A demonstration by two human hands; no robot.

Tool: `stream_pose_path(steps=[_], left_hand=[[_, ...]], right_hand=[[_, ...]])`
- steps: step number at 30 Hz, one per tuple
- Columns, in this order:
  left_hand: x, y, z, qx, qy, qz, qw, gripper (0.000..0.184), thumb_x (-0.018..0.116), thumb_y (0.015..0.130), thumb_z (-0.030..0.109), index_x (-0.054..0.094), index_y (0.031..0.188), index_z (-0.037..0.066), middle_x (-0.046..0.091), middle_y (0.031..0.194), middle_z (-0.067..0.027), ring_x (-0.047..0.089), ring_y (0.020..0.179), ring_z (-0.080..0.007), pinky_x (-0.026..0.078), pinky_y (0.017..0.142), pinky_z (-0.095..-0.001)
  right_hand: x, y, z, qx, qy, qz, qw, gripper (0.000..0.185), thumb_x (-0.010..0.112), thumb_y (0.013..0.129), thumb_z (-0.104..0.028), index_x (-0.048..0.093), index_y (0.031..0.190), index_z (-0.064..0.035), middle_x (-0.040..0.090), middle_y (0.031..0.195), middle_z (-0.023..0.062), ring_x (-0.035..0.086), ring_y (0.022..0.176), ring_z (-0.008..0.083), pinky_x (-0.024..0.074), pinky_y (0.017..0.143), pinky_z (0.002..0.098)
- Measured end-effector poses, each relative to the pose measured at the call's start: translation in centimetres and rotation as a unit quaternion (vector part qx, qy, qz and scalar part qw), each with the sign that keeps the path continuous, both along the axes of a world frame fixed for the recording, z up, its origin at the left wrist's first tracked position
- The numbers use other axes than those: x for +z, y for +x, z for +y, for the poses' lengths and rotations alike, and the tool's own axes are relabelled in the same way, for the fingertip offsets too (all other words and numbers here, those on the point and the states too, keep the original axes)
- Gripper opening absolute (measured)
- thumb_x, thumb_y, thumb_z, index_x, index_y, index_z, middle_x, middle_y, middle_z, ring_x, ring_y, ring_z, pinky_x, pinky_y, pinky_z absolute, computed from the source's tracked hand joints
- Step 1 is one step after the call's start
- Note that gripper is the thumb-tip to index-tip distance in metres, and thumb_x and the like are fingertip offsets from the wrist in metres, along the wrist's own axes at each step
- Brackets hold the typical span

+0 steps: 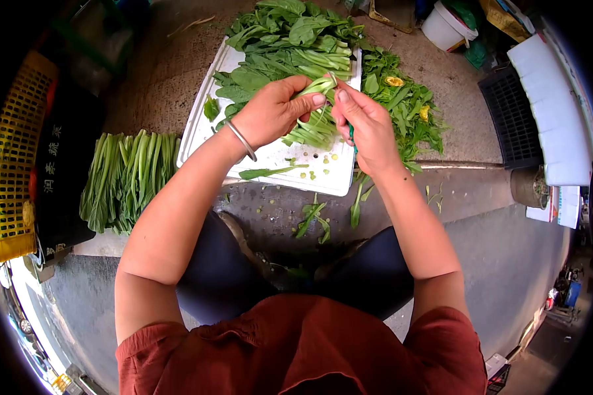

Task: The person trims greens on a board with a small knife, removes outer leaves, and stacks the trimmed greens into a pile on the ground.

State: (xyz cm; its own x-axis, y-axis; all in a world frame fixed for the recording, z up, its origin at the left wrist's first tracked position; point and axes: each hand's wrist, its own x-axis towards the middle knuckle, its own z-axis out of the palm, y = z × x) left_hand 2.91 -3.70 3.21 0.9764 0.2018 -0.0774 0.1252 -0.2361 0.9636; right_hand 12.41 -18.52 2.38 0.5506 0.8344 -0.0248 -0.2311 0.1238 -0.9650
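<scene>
Leafy green stems lie in a pile (296, 49) on a white board (201, 122). Over the board, my left hand (273, 108) is closed round the pale end of a green stalk (321, 85). My right hand (369, 128) is closed on a small green-handled tool (351, 133), its fingertips at the stalk's cut end. Most of the tool is hidden by the fingers. Small round stem slices (311, 174) and a loose leaf (270, 172) lie near the board's front edge.
A row of greens (128, 178) lies left of the board; loose leaves (408, 105) are heaped at its right. Yellow crate (10, 158) at far left. A black crate (509, 122), white foam box (550, 108) and white bucket (445, 27) stand on the right.
</scene>
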Motion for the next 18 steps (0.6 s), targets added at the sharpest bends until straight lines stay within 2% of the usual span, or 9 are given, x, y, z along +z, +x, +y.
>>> stream_pose_path(steps=[3,5,6,7,9,13,15,16,18], left_hand=[[-0.1,0.3,0.9,-0.02,-0.049,-0.053,0.997,0.027,0.052,0.089,0.032,0.055,0.099,0.007,0.047,0.067,0.0052,0.04,0.057,-0.0024,0.034,0.049,-0.0169],[0.6,0.3,1.7,0.022,-0.042,-0.093,0.995,0.025,0.054,0.088,0.029,0.057,0.099,0.006,0.049,0.071,0.0041,0.043,0.062,-0.0035,0.037,0.056,-0.0176],[0.6,0.2,2.5,0.066,-0.041,-0.096,0.992,0.026,0.056,0.087,0.029,0.057,0.099,0.006,0.05,0.072,0.004,0.044,0.062,-0.0036,0.037,0.056,-0.0176],[0.6,0.2,3.3,0.109,-0.039,-0.1,0.988,0.027,0.058,0.085,0.029,0.057,0.099,0.006,0.05,0.072,0.0039,0.044,0.062,-0.0037,0.037,0.056,-0.0176],[0.5,0.1,4.8,0.224,0.053,-0.091,0.969,0.034,0.07,0.075,0.033,0.058,0.094,0.006,0.052,0.068,0.0031,0.043,0.054,-0.0037,0.037,0.049,-0.0194],[-0.2,0.0,7.0,0.325,0.105,-0.054,0.938,0.029,0.073,0.071,0.027,0.061,0.087,0.005,0.051,0.058,0.003,0.041,0.046,-0.0041,0.034,0.04,-0.0195],[-0.8,0.0,7.7,0.317,0.094,-0.009,0.944,0.027,0.072,0.072,0.027,0.062,0.084,0.005,0.05,0.055,0.0018,0.044,0.048,-0.0035,0.036,0.042,-0.0202],[-1.1,0.0,7.8,0.317,0.095,-0.009,0.944,0.027,0.072,0.072,0.027,0.062,0.084,0.005,0.05,0.055,0.0018,0.044,0.048,-0.0035,0.036,0.042,-0.0202],[-1.5,-0.1,8.0,0.285,0.08,-0.008,0.955,0.023,0.069,0.074,0.026,0.064,0.084,0.006,0.054,0.055,-0.0016,0.052,0.05,-0.0084,0.042,0.046,-0.0238]], right_hand=[[-1.8,1.8,0.4,-0.003,-0.02,0.052,0.998,0.037,0.05,0.09,-0.028,0.051,0.118,-0.0047,0.041,0.066,-0.004,0.034,0.054,0.0038,0.0275,0.044,0.0191],[-4.3,4.1,0.7,-0.103,-0.063,0.111,0.987,0.034,0.049,0.091,-0.028,0.052,0.118,-0.0068,0.039,0.064,-0.0041,0.032,0.051,0.0041,0.0241,0.04,0.0204],[-6.2,5.9,0.4,-0.123,-0.098,0.118,0.981,0.04,0.053,0.088,-0.034,0.052,0.117,-0.0074,0.047,0.068,-0.0023,0.039,0.053,0.0051,0.031,0.042,0.0201],[-7.4,6.4,0.7,-0.126,-0.099,0.118,0.98,0.04,0.053,0.088,-0.034,0.052,0.117,-0.0074,0.047,0.068,-0.0023,0.039,0.053,0.0051,0.031,0.042,0.0201],[-9.1,7.3,1.2,-0.161,-0.327,-0.07,0.929,0.039,0.058,0.084,-0.034,0.056,0.109,-0.0052,0.056,0.078,0.0019,0.046,0.057,0.0076,0.0386,0.051,0.0213],[-13.7,8.1,1.4,-0.098,-0.331,-0.119,0.931,0.043,0.07,0.074,-0.032,0.059,0.105,-0.004,0.062,0.088,0.0069,0.058,0.068,0.0129,0.0453,0.056,0.0236],[-14.4,8.2,1.4,-0.11,-0.368,-0.271,0.882,0.036,0.071,0.073,-0.023,0.061,0.099,0.0,0.063,0.084,0.0064,0.059,0.065,0.0124,0.0454,0.057,0.024],[-14.2,8.3,1.3,-0.111,-0.368,-0.271,0.882,0.036,0.071,0.073,-0.023,0.061,0.099,0.0,0.063,0.084,0.0064,0.059,0.065,0.0124,0.0454,0.057,0.024],[-13.2,8.5,1.2,-0.109,-0.357,-0.176,0.911,0.033,0.07,0.074,-0.019,0.061,0.098,0.0017,0.063,0.079,0.005,0.059,0.06,0.0113,0.0455,0.058,0.0241]])
